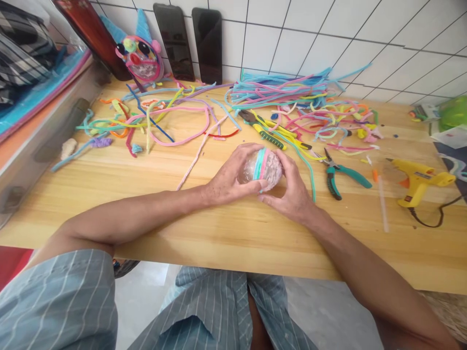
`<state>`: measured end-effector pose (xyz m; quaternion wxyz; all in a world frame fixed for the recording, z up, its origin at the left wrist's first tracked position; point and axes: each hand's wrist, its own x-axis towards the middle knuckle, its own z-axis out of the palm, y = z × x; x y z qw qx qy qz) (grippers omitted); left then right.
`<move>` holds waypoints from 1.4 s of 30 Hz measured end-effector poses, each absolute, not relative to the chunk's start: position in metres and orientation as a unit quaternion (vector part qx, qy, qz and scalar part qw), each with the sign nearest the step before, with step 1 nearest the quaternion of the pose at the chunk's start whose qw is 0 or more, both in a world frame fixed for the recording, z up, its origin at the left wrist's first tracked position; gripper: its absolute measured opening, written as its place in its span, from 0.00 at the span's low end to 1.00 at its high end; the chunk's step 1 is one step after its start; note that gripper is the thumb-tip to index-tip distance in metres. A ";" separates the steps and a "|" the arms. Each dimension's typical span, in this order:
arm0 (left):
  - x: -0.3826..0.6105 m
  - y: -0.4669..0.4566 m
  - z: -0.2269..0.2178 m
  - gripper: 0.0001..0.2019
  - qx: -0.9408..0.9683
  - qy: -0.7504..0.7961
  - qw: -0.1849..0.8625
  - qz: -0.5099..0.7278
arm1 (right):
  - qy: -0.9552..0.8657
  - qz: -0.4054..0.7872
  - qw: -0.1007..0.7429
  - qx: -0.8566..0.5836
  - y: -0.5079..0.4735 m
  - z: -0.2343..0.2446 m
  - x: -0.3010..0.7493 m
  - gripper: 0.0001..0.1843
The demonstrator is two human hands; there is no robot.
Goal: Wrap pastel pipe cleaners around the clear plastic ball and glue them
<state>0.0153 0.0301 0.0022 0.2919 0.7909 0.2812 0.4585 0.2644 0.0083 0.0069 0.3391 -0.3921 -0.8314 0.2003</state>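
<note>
Between my two hands is a clear round ball point(273, 171) with whitish-pink stuff inside and bands of blue, green and pink pipe cleaner around its middle. My left hand point(235, 174) grips it from the left, thumb across the front. From the right, my right hand point(294, 187) curls its fingers round the other side. The ball is just above the wooden table point(219, 228). Behind it lie pliers with yellow-green handles point(268, 136); teal-handled pliers point(346, 175) rest to the right. A pink pipe cleaner point(197, 155) stretches out near my left wrist.
A yellow glue gun point(414, 180) and a clear glue stick point(383, 204) lie at right. A pipe-cleaner bundle point(280, 90) and loose pieces spread along the back. Two phones point(207, 46) and a decorated ball figure point(142, 56) stand by the tiled wall. A plastic box point(54, 131) borders the left.
</note>
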 end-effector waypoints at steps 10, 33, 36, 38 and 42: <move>0.010 0.032 0.009 0.35 0.765 0.300 0.386 0.418 | -0.833 0.191 0.334 -0.397 0.011 0.009 0.263 0.57; 0.032 0.042 0.021 0.34 0.409 0.306 0.732 0.451 | -0.764 0.318 0.426 -0.365 0.013 -0.002 0.267 0.53; 0.028 0.044 0.021 0.35 0.369 0.302 0.774 0.417 | -0.734 0.350 0.446 -0.375 0.014 0.003 0.268 0.43; 0.026 0.045 0.021 0.34 0.347 0.288 0.799 0.397 | -0.708 0.372 0.461 -0.384 0.014 0.005 0.268 0.36; 0.027 0.044 0.025 0.32 0.312 0.286 0.825 0.374 | -0.678 0.393 0.474 -0.402 0.014 0.007 0.267 0.32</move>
